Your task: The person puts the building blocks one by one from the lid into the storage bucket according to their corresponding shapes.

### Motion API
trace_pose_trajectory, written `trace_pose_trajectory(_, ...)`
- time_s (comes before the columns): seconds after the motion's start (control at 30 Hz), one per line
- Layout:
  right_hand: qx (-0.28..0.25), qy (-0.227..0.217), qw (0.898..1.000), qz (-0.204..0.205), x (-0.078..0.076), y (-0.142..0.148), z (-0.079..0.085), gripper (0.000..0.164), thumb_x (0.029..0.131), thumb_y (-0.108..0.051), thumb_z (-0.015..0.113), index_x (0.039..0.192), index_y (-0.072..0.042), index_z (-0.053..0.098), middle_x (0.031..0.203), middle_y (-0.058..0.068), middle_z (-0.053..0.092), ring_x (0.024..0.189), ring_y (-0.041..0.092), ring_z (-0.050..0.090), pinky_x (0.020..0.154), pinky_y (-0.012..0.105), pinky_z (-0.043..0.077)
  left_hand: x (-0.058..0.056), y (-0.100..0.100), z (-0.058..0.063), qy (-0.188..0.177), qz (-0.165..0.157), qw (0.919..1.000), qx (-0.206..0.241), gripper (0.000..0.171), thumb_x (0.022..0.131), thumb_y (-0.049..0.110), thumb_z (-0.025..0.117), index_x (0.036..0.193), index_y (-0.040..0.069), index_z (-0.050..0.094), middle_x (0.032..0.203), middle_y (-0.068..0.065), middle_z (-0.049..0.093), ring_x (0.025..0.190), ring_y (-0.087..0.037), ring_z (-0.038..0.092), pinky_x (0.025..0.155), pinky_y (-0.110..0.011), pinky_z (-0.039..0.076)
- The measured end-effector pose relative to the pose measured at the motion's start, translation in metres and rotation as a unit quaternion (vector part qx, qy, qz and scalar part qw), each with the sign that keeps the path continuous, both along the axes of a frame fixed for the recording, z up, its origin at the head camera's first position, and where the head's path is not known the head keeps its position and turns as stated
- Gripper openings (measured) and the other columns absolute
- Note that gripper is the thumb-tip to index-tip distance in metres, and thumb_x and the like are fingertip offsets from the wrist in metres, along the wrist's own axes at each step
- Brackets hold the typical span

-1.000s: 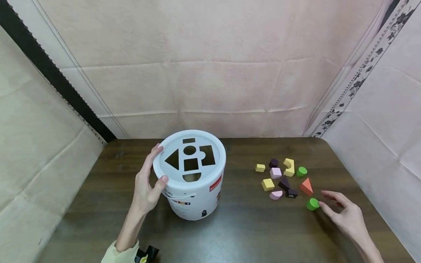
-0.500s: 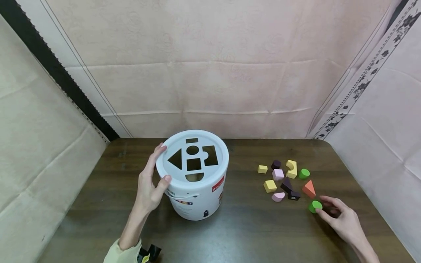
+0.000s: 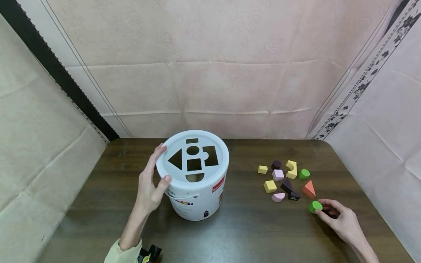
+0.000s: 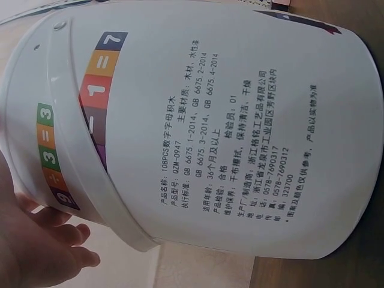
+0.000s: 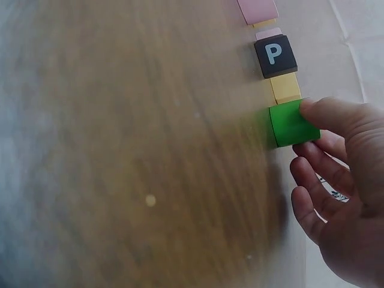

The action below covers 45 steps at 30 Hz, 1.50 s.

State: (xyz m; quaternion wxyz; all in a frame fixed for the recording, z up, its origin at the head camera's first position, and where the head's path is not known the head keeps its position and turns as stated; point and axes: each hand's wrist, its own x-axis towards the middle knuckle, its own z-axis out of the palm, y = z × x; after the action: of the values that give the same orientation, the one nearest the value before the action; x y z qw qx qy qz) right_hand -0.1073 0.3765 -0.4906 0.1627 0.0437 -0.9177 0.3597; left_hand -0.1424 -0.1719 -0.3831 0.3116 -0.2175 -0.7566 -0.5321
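Observation:
A light-blue bucket [image 3: 197, 202] stands on the table, its lid [image 3: 177, 142] pierced with shaped holes. My left hand [image 3: 149, 186] rests against the bucket's left side, with thumb and fingers spread along the lid's edge. In the left wrist view, fingers [image 4: 66, 231] of that hand lie loosely bent beside the printed white wall. At the right, my right hand [image 3: 342, 221] pinches a green cylinder block [image 3: 315, 206] between thumb and fingers. In the right wrist view, the thumb lies on top of the green block [image 5: 294, 124] while the other fingers bend below.
Several blocks lie loose beyond the right hand: an orange triangular block [image 3: 309, 189], another green cylinder [image 3: 304, 174], a yellow notched block [image 3: 291, 169], a yellow cube [image 3: 270, 186] and dark and lilac pieces. A brown tabletop [image 3: 243, 226] meets cloth walls behind and at both sides.
My right hand has closed its thumb and fingers onto the nearer green cylinder. The left hand stays on the bucket. The view has shifted slightly.

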Motion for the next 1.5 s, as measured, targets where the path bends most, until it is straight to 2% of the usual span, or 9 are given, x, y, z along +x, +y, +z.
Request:
trace_pose_trajectory(0.23, 0.000, 0.006, 1.000, 0.006, -0.001, -0.002, 0.002, 0.030, 0.080, -0.002, 0.082, 0.107, -0.002, 0.071, 0.084, -0.003, 0.070, 0.073, 0.000, 0.062, 0.062, 0.012, 0.046, 0.000, -0.001, 0.000, -0.002, 0.001, 1.0000, 0.001, 0.068, 0.082, 0.025, 0.056, 0.146, 0.002, 0.048, 0.152, -0.012, 0.045, 0.139, -0.030, 0.041, 0.109, -0.031, 0.031)
trace_pose_trajectory(0.37, -0.007, 0.013, 1.000, 0.014, -0.002, -0.006, 0.008, 0.030, 0.079, -0.002, 0.083, 0.106, -0.003, 0.072, 0.087, -0.003, 0.071, 0.076, -0.002, 0.063, 0.064, 0.011, 0.047, 0.000, -0.001, -0.001, 0.001, 0.003, 1.0000, 0.001, 0.068, 0.082, 0.026, 0.056, 0.145, 0.002, 0.048, 0.151, -0.011, 0.046, 0.139, -0.030, 0.041, 0.109, -0.031, 0.031)
trace_pose_trajectory(0.57, -0.005, 0.032, 0.999, 0.030, -0.005, -0.019, 0.028, 0.029, 0.079, -0.002, 0.083, 0.105, -0.006, 0.072, 0.090, -0.004, 0.072, 0.079, -0.002, 0.063, 0.069, 0.011, 0.048, 0.000, -0.001, 0.001, 0.001, 0.002, 1.0000, 0.001, 0.068, 0.081, 0.024, 0.055, 0.146, 0.003, 0.048, 0.151, -0.012, 0.045, 0.140, -0.029, 0.041, 0.110, -0.033, 0.030)
trace_pose_trajectory(0.83, 0.017, 0.083, 0.994, 0.075, -0.012, -0.036, 0.058, 0.034, 0.073, 0.005, 0.084, 0.101, -0.009, 0.073, 0.087, -0.005, 0.070, 0.079, 0.001, 0.062, 0.074, 0.009, 0.043, 0.002, 0.000, 0.001, 0.003, 0.004, 1.0000, 0.000, 0.068, 0.082, 0.024, 0.056, 0.146, 0.003, 0.048, 0.151, -0.013, 0.045, 0.139, -0.030, 0.041, 0.109, -0.036, 0.031)
trace_pose_trajectory(1.1, 0.022, 0.099, 0.990, 0.099, -0.023, -0.058, 0.088, 0.035, 0.071, 0.004, 0.085, 0.101, -0.012, 0.073, 0.087, -0.006, 0.070, 0.082, 0.000, 0.060, 0.076, 0.009, 0.040, 0.001, 0.002, 0.001, 0.005, 0.003, 1.0000, 0.007, 0.069, 0.080, 0.022, 0.056, 0.146, 0.003, 0.049, 0.150, -0.013, 0.046, 0.140, -0.030, 0.040, 0.110, -0.036, 0.030)
trace_pose_trajectory(1.37, 0.025, 0.126, 0.983, 0.134, -0.036, -0.083, 0.117, 0.038, 0.070, 0.006, 0.084, 0.101, -0.014, 0.074, 0.090, -0.004, 0.071, 0.081, 0.001, 0.062, 0.074, 0.011, 0.042, 0.000, 0.001, -0.002, 0.004, 0.004, 1.0000, 0.003, 0.068, 0.082, 0.025, 0.055, 0.146, 0.002, 0.048, 0.152, -0.013, 0.045, 0.140, -0.030, 0.040, 0.110, -0.035, 0.030)
trace_pose_trajectory(1.5, 0.019, 0.142, 0.976, 0.161, -0.042, -0.095, 0.127, 0.041, 0.068, 0.009, 0.084, 0.100, -0.013, 0.073, 0.093, -0.002, 0.071, 0.078, 0.001, 0.060, 0.067, 0.012, 0.043, -0.001, 0.001, -0.003, 0.010, 0.003, 0.9999, 0.003, 0.069, 0.083, 0.028, 0.056, 0.146, 0.001, 0.047, 0.152, -0.012, 0.045, 0.140, -0.029, 0.040, 0.111, -0.032, 0.030)
